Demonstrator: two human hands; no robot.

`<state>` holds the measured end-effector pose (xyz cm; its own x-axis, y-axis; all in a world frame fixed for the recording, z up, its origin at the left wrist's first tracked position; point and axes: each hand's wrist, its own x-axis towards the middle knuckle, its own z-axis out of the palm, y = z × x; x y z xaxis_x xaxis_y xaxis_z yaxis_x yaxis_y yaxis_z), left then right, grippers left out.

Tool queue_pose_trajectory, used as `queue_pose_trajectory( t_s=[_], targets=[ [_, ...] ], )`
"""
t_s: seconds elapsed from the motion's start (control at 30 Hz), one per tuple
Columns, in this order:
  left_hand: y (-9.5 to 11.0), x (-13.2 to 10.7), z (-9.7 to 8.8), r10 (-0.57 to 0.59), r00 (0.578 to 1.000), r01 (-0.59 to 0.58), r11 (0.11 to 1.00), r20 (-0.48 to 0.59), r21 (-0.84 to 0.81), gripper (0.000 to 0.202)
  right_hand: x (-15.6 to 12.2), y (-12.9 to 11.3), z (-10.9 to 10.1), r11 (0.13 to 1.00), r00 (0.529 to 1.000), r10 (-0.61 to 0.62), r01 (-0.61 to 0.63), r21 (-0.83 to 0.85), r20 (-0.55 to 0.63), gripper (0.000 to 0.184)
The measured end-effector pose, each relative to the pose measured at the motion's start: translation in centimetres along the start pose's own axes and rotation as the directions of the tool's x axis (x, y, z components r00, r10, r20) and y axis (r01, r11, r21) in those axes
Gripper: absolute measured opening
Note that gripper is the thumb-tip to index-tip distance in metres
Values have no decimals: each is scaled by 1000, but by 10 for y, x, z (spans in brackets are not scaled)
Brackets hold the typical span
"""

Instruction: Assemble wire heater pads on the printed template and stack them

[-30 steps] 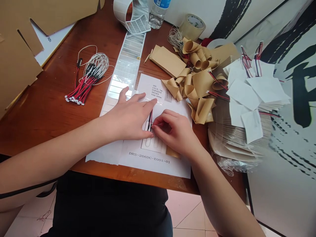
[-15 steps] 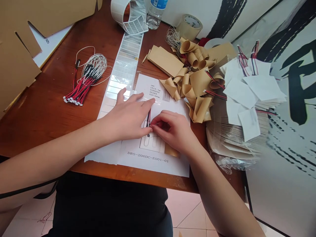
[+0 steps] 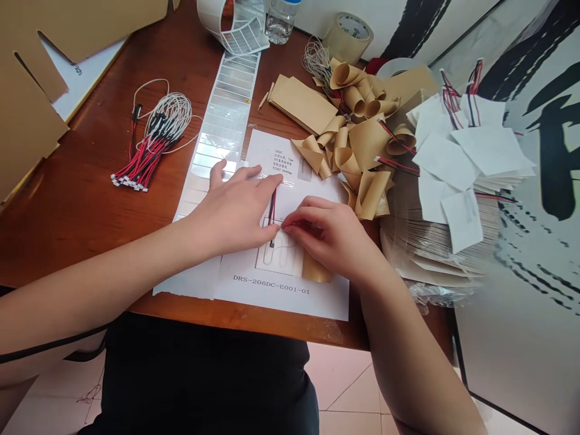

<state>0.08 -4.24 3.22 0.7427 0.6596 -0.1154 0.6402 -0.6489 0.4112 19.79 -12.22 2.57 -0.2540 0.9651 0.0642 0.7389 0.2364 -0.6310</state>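
Note:
My left hand (image 3: 238, 208) lies with fingers spread over a printed white sheet (image 3: 326, 305). Its index fingertip is at the top of a red-and-black wire lead (image 3: 272, 208), and its thumb is beside the lead. My right hand (image 3: 333, 235) is closed in a pinch just right of that thumb, on a thin wire that runs from the lead's dark joint (image 3: 272, 243). Below the fingers, the sheet carries a rectangular outline with a looping line drawn in it. A brown paper piece (image 3: 317, 269) lies partly under my right hand.
A bundle of wire leads (image 3: 151, 142) lies at the left. A strip of silvery labels (image 3: 217, 145) runs back to its roll (image 3: 211, 24). Curled brown papers (image 3: 348, 163), a brown card stack (image 3: 301, 103), a tape roll (image 3: 348, 36) and a stack of white pieces (image 3: 446, 241) crowd the right.
My right hand has shifted slightly right, away from my left thumb, still pinched. My left hand stays spread on the sheet. The whole view has shifted a little.

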Motion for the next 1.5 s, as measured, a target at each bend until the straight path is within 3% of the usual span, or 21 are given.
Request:
queue_pose_trajectory(
  t_s=[0.37,0.77,1.5],
  targets=[
    [0,1,2,-4,999,4,1000,-54,-1,56,-3,-6,1,997,999,-25,27,-66,32,15],
    [0,4,8,-25,992,23,1000,-120,-18,61,-4,-9,-3,997,999,-34,36,-67,38,15],
    [2,4,5,-29,994,29,1000,-104,3,62,-7,1,-1,984,989,-149,147,-99,-17,23]
  ],
)
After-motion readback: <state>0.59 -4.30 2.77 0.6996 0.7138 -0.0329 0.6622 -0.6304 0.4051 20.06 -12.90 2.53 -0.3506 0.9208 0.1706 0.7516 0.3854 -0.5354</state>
